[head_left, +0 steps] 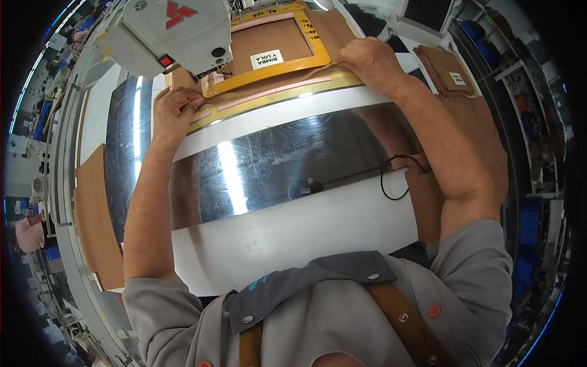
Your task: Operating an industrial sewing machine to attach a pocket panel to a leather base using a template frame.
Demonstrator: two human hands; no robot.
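Note:
A yellow frame-shaped template (275, 67) lies on the machine bed, with a brown fabric piece (269, 38) showing through its window and a white label on it. My left hand (176, 107) pinches the template's near left edge, beside a pink strip. My right hand (370, 58) presses on the template's right corner, fingers curled over brown fabric. The white sewing machine head (174, 30) hangs above the template's left end.
A shiny curved metal plate (287, 162) and a white panel (293, 238) lie between me and the template. Stacks of brown pieces sit at the right (446, 70) and at the left (98, 214). A black cable loop (397, 177) lies at the right.

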